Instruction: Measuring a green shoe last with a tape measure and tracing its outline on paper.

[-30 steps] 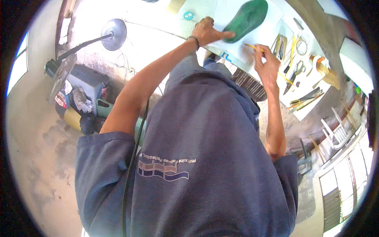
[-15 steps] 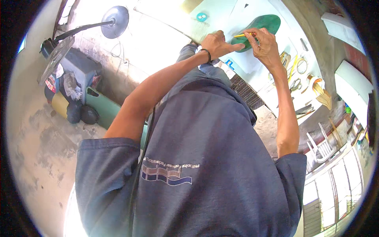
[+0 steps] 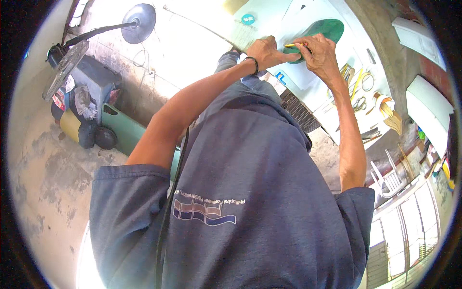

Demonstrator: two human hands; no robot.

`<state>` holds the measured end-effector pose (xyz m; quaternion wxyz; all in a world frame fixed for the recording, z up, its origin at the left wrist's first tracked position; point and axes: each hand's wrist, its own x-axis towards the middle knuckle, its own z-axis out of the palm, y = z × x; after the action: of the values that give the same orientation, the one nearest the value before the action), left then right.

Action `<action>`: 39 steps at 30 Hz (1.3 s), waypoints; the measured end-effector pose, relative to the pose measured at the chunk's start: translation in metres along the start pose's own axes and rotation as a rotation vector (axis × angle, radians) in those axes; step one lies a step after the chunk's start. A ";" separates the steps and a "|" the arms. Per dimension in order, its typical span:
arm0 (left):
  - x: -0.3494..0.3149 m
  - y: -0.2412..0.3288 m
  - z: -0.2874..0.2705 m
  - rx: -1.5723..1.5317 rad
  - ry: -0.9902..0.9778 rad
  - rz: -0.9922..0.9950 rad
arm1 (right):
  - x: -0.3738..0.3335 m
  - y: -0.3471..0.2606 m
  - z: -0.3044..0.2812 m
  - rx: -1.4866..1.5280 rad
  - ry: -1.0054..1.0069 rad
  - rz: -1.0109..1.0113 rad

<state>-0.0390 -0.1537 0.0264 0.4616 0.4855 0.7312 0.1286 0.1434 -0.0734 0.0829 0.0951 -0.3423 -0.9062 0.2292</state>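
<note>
- While both hands gather at its near end, the green foot-shaped piece [image 3: 331,30] lies on the pale worktop [image 3: 274,21], slanting away to the far right.
- The yellow pencil [image 3: 289,45] is over that near end; a second ago it was off to the right side, so the work seems to have shifted onto the piece itself. Whether its tip touches, or leaves a mark, I cannot tell.
- The right hand [image 3: 320,55] pinches the pencil between curled fingers.
- The left hand [image 3: 265,53] grasps nothing: its thumb stretches to the piece's near end, seemingly steadying it.
- Right of the hands lie a yellow tape roll [image 3: 367,82] and scissors [image 3: 359,103]; a teal disc [image 3: 248,19] lies beyond the left hand.
- Farther left stands a fan [image 3: 65,70].
</note>
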 end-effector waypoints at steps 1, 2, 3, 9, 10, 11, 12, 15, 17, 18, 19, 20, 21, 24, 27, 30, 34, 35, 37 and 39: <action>0.000 -0.001 0.001 -0.001 0.008 0.007 | 0.000 0.000 0.000 0.001 -0.001 0.001; 0.000 -0.002 0.001 -0.002 0.016 0.014 | 0.000 0.000 0.001 -0.001 0.000 -0.005; 0.002 -0.002 0.002 -0.002 0.016 0.013 | 0.000 -0.001 0.001 -0.003 0.001 -0.010; 0.002 0.000 -0.002 0.028 0.007 0.023 | 0.003 0.000 0.001 -0.019 -0.023 0.002; 0.001 0.001 -0.002 0.006 -0.003 0.026 | 0.004 0.002 0.000 -0.019 -0.023 0.002; 0.001 0.002 -0.003 -0.016 -0.013 0.028 | 0.005 0.004 -0.001 -0.017 -0.013 0.006; 0.000 0.003 -0.004 -0.016 -0.012 0.028 | 0.006 0.007 -0.001 -0.016 -0.003 0.009; 0.001 0.003 -0.004 0.002 -0.031 0.002 | 0.014 0.014 -0.009 0.008 0.005 -0.008; 0.000 0.004 -0.005 0.016 -0.020 0.017 | 0.018 0.017 -0.012 -0.003 0.019 -0.009; 0.001 0.006 -0.006 0.016 -0.019 0.020 | 0.019 0.019 -0.013 -0.013 0.033 -0.010; 0.000 0.007 -0.007 0.005 -0.057 -0.008 | 0.020 0.021 -0.015 -0.015 0.035 -0.010; -0.001 0.008 -0.008 -0.006 -0.095 -0.037 | 0.020 0.023 -0.017 -0.012 0.033 0.010; -0.001 0.009 -0.009 -0.006 -0.092 -0.035 | 0.021 0.025 -0.019 -0.010 0.032 0.031; 0.000 0.007 -0.008 -0.022 -0.100 -0.040 | 0.024 0.031 -0.024 -0.016 0.031 0.087; 0.000 0.005 -0.006 -0.015 -0.038 0.024 | 0.027 0.039 -0.026 -0.020 0.065 0.097; 0.000 0.005 -0.006 -0.010 -0.038 0.026 | 0.029 0.048 -0.027 0.000 0.054 0.162; -0.001 0.007 -0.009 -0.010 -0.070 0.001 | 0.033 0.058 -0.029 0.008 0.051 0.178; 0.000 0.008 -0.010 -0.023 -0.107 -0.021 | 0.034 0.062 -0.029 -0.002 0.077 0.143; -0.001 0.010 -0.010 -0.025 -0.116 -0.024 | 0.035 0.071 -0.030 -0.015 0.105 0.110; -0.001 0.009 -0.011 -0.027 -0.121 -0.034 | 0.040 0.075 -0.031 -0.014 0.102 0.128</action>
<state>-0.0422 -0.1471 0.0384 0.5135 0.4735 0.7085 0.1011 0.1671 0.0132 0.0753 0.1239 -0.4114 -0.8780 0.2110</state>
